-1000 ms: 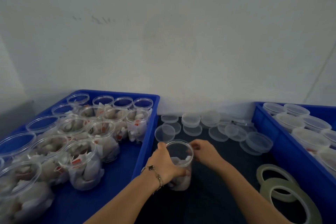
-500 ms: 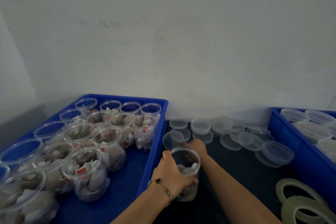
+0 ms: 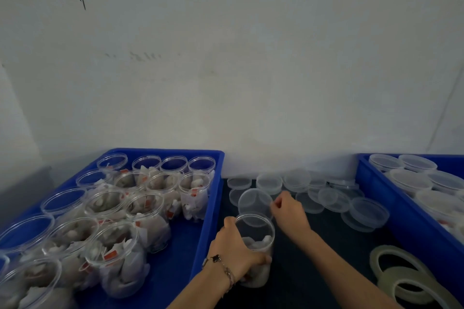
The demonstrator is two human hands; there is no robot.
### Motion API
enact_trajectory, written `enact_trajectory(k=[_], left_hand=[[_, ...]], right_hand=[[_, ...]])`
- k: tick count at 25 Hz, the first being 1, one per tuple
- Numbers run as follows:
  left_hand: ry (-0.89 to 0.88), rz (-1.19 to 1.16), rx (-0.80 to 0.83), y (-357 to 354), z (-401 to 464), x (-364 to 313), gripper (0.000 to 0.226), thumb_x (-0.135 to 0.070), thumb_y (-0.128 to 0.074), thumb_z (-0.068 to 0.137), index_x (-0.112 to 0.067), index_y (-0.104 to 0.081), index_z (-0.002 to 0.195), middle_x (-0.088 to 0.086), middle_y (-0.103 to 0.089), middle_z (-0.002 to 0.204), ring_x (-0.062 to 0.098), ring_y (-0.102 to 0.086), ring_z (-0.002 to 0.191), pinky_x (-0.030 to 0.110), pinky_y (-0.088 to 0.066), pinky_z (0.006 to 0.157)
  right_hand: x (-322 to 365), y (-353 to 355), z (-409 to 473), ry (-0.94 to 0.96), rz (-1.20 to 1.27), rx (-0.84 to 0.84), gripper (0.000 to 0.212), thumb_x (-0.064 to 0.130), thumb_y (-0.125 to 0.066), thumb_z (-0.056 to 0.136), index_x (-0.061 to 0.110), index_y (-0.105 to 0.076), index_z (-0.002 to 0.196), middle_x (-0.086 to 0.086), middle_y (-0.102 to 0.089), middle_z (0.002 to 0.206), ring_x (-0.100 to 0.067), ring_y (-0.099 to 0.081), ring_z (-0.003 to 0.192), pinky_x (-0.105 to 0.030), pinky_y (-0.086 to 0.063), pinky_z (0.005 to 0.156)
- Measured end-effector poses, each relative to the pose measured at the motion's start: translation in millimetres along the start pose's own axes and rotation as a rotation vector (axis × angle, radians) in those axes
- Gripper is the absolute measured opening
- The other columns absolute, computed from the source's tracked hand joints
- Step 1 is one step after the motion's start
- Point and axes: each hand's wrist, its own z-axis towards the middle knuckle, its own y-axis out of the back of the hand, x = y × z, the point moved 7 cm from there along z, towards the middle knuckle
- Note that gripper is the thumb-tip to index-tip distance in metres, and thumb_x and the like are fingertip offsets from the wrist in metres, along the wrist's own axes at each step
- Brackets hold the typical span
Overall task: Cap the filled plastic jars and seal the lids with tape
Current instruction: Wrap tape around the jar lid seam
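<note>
The left hand [image 3: 233, 256] gripped the open jar [image 3: 256, 248], which stood upright on the dark mat [image 3: 313, 271] just right of the left bin [image 3: 208, 228]. The right hand [image 3: 288, 211] pinched a lid [image 3: 254, 204], tilted just beyond the jar's mouth. More lids [image 3: 334, 199] lay farther back, tape rolls [image 3: 406, 276] at the near right.

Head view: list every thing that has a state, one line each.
Held jar: upright, filled, uncapped.
Lid: lifted, tilted, not on.
Left hand: grips jar.
Right hand: pinches lid.
Tray jars: filled, open.
Loose lids: lying unused.
Tape rolls: flat, untouched.
</note>
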Motion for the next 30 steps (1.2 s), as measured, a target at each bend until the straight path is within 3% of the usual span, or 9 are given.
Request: enact_trajectory(k=[2, 5, 8, 11, 16, 19, 21, 26, 30], left_hand=[[-0.014, -0.001, 0.001, 0.6, -1.6, -4.1, 0.091, -0.054, -0.082, 0.048, -0.027, -0.032, 0.119, -0.014, -0.047, 0.102, 0.004, -0.051, 0.092, 0.019, -0.045, 0.069], [-0.071, 0.008, 0.008, -0.1, -5.4, -11.2, 0.088, -0.05, -0.083, 0.051, -0.026, -0.036, 0.121, -0.011, -0.05, 0.112, 0.007, -0.052, 0.102, 0.024, -0.048, 0.085], [-0.23, 0.094, 0.025, -2.1, -9.8, -26.9, 0.073, -0.05, -0.081, 0.057, -0.028, -0.051, 0.12, -0.012, -0.054, 0.116, 0.007, -0.05, 0.109, 0.029, -0.045, 0.096], [-0.359, 0.125, 0.101, -6.6, -14.9, -38.1, 0.054, -0.049, -0.077, 0.063, -0.027, -0.06, 0.11, -0.008, -0.064, 0.105, 0.005, -0.058, 0.1, 0.031, -0.049, 0.092], [-0.481, 0.186, 0.103, -9.5, -20.2, -48.1, 0.048, -0.048, -0.075, 0.064, -0.026, -0.062, 0.105, -0.009, -0.066, 0.098, 0.001, -0.06, 0.094, 0.028, -0.048, 0.092], [-0.422, -0.038, 0.134, -8.7, -17.5, -38.1, 0.06, -0.045, -0.082, 0.055, -0.03, -0.059, 0.108, -0.009, -0.067, 0.102, 0.0, -0.062, 0.096, 0.029, -0.051, 0.09], [-0.37, -0.099, 0.177, -12.2, -15.4, -29.7, 0.074, -0.047, -0.084, 0.051, -0.03, -0.054, 0.116, -0.007, -0.065, 0.109, 0.004, -0.062, 0.101, 0.032, -0.052, 0.091], [-0.356, -0.129, 0.223, -15.2, -19.0, -31.1, 0.08, -0.045, -0.086, 0.05, -0.032, -0.048, 0.119, -0.009, -0.06, 0.115, 0.005, -0.059, 0.105, 0.033, -0.051, 0.092], [-0.369, -0.274, 0.368, -13.4, -25.5, -37.5, 0.078, -0.02, -0.086, 0.06, -0.021, -0.047, 0.127, 0.0, -0.06, 0.121, 0.013, -0.059, 0.111, 0.04, -0.048, 0.098]], right_hand=[[20.8, 35.1, -30.7, 0.177, 0.059, -0.099, 0.014, 0.029, -0.057, 0.093, 0.026, -0.046, 0.085, 0.013, -0.06, 0.081, -0.001, -0.058, 0.073, -0.019, -0.047, 0.06], [50.7, 58.7, -77.9, 0.397, 0.091, -0.064, 0.024, 0.032, -0.062, 0.09, 0.04, -0.051, 0.11, 0.027, -0.057, 0.094, 0.017, -0.054, 0.088, -0.006, -0.044, 0.073], [63.7, 56.2, -111.6, 0.549, -0.01, -0.009, 0.029, 0.027, -0.068, 0.087, 0.027, -0.064, 0.115, 0.02, -0.058, 0.102, 0.017, -0.051, 0.092, -0.001, -0.036, 0.082], [62.1, 47.3, -130.9, 0.61, -0.048, 0.068, 0.029, 0.026, -0.065, 0.088, 0.021, -0.065, 0.117, 0.015, -0.056, 0.108, 0.013, -0.049, 0.096, -0.004, -0.036, 0.087], [60.1, 49.4, -132.4, 0.614, -0.013, 0.137, 0.03, 0.037, -0.066, 0.086, 0.04, -0.06, 0.115, 0.026, -0.05, 0.109, 0.013, -0.045, 0.106, -0.008, -0.036, 0.088], [61.1, 48.5, -118.9, 0.559, -0.054, 0.309, 0.052, 0.049, -0.063, 0.085, 0.06, -0.034, 0.128, 0.027, -0.023, 0.145, 0.011, -0.014, 0.134, -0.014, -0.018, 0.107], [58.1, 43.4, -115.1, 0.493, -0.061, 0.486, 0.06, 0.055, -0.061, 0.084, 0.067, -0.025, 0.131, 0.024, -0.009, 0.15, 0.007, -0.004, 0.137, -0.021, -0.013, 0.109], [63.1, 53.7, -111.9, 0.502, -0.086, 0.524, 0.053, 0.055, -0.065, 0.074, 0.069, -0.043, 0.12, 0.015, -0.03, 0.151, 0.003, -0.026, 0.136, -0.023, -0.026, 0.106], [69.4, 62.9, -117.3, 0.525, -0.033, 0.58, 0.052, 0.052, -0.063, 0.071, 0.071, -0.045, 0.116, 0.021, -0.033, 0.147, 0.004, -0.03, 0.134, -0.027, -0.032, 0.11]])
